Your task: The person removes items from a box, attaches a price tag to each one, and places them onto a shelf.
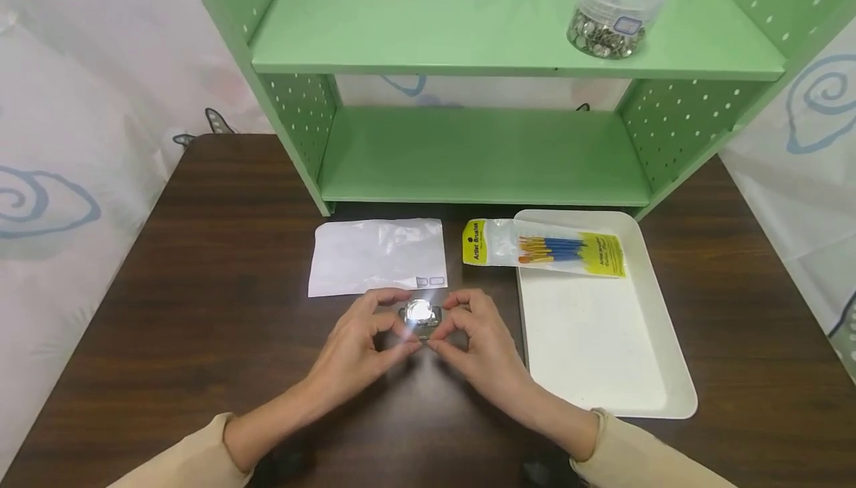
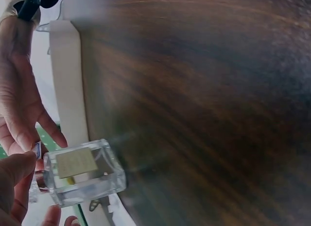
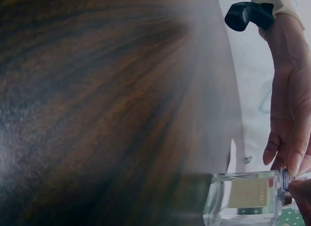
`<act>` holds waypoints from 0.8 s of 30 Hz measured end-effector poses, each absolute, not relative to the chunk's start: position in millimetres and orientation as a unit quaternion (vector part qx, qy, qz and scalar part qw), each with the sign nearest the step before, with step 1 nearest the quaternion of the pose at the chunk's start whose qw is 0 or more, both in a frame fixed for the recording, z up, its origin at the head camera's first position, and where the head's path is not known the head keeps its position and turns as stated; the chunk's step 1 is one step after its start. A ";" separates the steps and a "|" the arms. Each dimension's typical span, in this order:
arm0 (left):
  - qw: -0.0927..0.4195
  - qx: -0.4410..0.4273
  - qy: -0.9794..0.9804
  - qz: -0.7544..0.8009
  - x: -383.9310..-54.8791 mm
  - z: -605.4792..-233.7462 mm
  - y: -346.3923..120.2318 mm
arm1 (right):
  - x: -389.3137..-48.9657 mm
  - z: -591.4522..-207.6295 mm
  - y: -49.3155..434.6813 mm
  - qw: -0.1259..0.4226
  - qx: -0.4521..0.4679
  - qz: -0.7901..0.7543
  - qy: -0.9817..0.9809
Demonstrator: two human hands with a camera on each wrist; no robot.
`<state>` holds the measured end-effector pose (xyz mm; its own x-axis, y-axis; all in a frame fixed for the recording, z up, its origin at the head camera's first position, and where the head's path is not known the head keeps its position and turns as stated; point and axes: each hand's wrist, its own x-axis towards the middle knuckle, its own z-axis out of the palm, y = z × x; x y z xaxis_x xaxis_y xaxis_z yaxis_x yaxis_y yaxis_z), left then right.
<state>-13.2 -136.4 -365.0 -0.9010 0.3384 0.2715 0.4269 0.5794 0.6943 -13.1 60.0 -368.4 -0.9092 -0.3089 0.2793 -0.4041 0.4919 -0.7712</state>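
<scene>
A clear square glass perfume bottle (image 1: 420, 313) with a shiny cap stands upright on the table between my two hands. It bears a beige label (image 2: 77, 163) on its front. Left hand (image 1: 363, 339) and right hand (image 1: 487, 345) hold the bottle's top from either side, fingers bent around it. In the left wrist view both thumbs meet at a small blue-bordered sticker (image 2: 37, 149) by the neck. The right wrist view also shows this sticker (image 3: 285, 179), thumb tips pressed at its edges. Part of the cap is hidden by fingers.
Just behind the hands lies a white sheet (image 1: 374, 258) with small labels at its corner. A packet of artist brushes (image 1: 555, 249) overlaps a white tray (image 1: 595, 339) on the right. A green shelf unit (image 1: 481, 154) at the back carries a clear jar (image 1: 611, 16) of metal pieces.
</scene>
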 end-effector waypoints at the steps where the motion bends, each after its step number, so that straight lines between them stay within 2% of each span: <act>1: 0.054 -0.216 -0.887 -0.405 -14.3 -366.2 -136.5 | -13.6 -369.6 59.4 0.054 0.207 0.458 -0.863; 24: 0.132 -0.259 -0.899 -0.329 -21.1 -380.2 -135.0 | -18.6 -386.2 50.0 0.084 0.239 0.458 -0.852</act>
